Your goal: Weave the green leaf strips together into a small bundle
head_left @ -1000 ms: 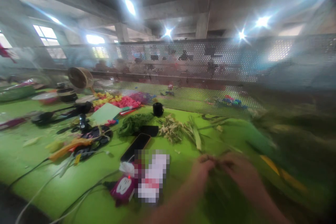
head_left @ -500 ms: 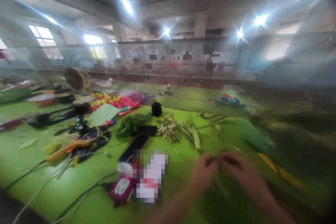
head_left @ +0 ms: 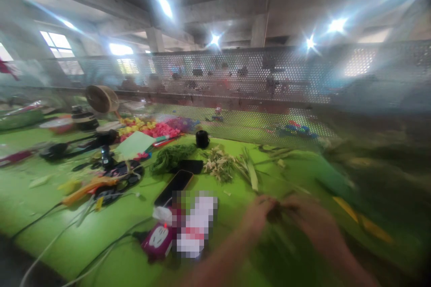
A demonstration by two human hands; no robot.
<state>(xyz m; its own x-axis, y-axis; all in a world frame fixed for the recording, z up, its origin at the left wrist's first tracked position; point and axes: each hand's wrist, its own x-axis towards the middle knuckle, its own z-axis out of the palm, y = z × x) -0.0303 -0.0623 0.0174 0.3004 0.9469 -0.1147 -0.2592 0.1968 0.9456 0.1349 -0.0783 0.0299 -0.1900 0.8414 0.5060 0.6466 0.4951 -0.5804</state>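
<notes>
My left hand [head_left: 259, 215] and my right hand [head_left: 306, 215] meet low on the right, just above the green table. The fingers of both are closed in a pinch, with the tips nearly touching. Thin pale green strands [head_left: 284, 237] hang beneath the fingers, too blurred to name more exactly. Just beyond my left hand lies a bundle of long pale green leaf-like strips [head_left: 249, 171]. To its left is a loose pile of cream and pale green pieces [head_left: 219, 164].
A mesh partition [head_left: 235, 76] stands along the back. On the green table [head_left: 232, 246] are a purple power socket [head_left: 159, 238], a dark phone [head_left: 174, 187], an orange-handled corded tool [head_left: 85, 190], a black mug [head_left: 202, 139] and pink pieces [head_left: 164, 129]. Cables cross the left front.
The hands stay together over the same spot, with the fingertips shifted slightly. The whole view has moved a little, so things appear slightly further right.
</notes>
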